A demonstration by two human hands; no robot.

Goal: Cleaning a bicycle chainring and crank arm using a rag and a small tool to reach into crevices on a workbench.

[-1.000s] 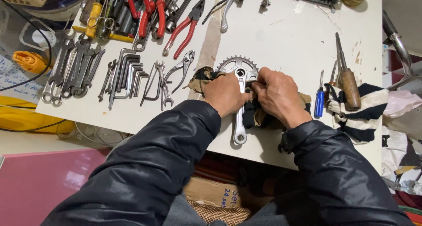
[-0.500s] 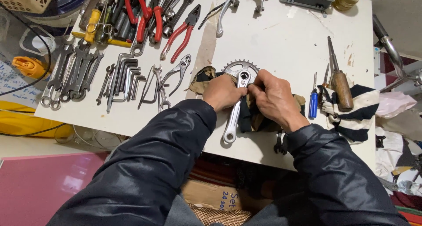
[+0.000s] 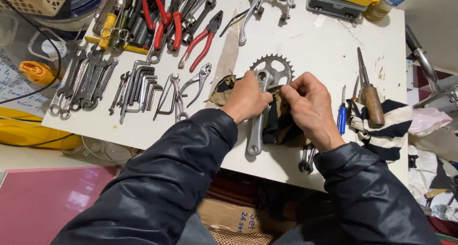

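A white table (image 3: 324, 49) carries the work. On it lies a silver crank arm (image 3: 256, 126) with its toothed chainring (image 3: 273, 66), over a dark rag (image 3: 281, 126). The left hand (image 3: 248, 98) grips the crank's upper end; the right hand (image 3: 310, 107) pinches the rag.

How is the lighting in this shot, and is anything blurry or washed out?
Head view: even, soft light on the white table, only faint shadows under the left hand and right hand; crank arm and red pliers sharp; slight glare on the pink surface; edges bend a little from the wide lens.
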